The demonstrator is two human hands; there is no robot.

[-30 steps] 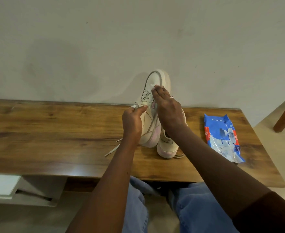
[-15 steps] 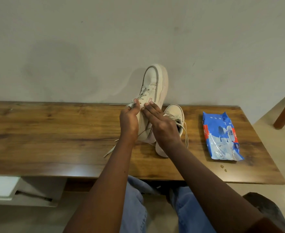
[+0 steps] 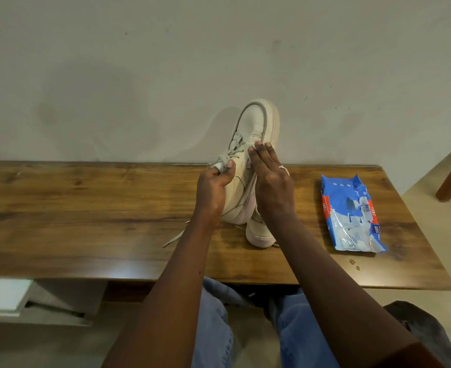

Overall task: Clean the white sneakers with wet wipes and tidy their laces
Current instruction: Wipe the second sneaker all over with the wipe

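Left hand (image 3: 213, 187): fingers curled, pinching the tongue of the raised sneaker (image 3: 256, 126); toe at 12 o'clock.
Right hand (image 3: 272, 181): fingers straight, pressing wipe (image 3: 251, 149) against sneaker side.
Wipes pack (image 3: 352, 213): on table (image 3: 86, 208), 3 o'clock of sneaker.

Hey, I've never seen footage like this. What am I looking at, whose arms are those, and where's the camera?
There is no machine here. A person wears one wide-angle camera on the head, so you look down along their own arms. The left hand grips a white sneaker near its tongue and laces, toe pointing up. The right hand lies flat against the sneaker's side; bits of white, probably a wet wipe, peek out from under it. On the wooden table a second sneaker lies partly behind the right arm, a loose lace trails left, and a blue pack of wet wipes lies to the right.
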